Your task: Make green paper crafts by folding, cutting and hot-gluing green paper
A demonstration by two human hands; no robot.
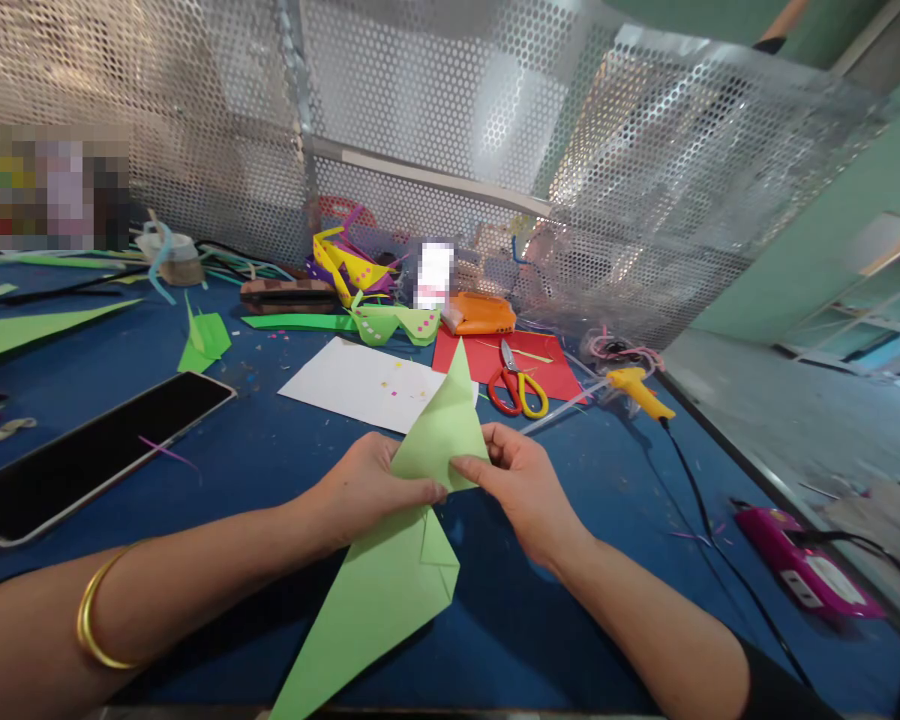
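A light green sheet of paper (390,610), creased and partly folded, is held over the near middle of the blue table. My left hand (375,480) grips its left side, thumb lying across the front. At the right edge, my right hand (521,485) pinches the sheet between thumb and curled fingers. The paper's upper part rises to a point between the hands, and its lower part slants down toward the table's front edge. Just beyond the hands lies a white sheet (345,385) with small coloured bits on it.
Red-and-yellow-handled scissors (517,385) rest on red paper (570,375). A yellow glue gun (641,393) and a magenta power strip (806,565) with black cords lie right. A large phone (97,455) lies left. Paper masks (397,322) sit before a perforated metal screen (435,100).
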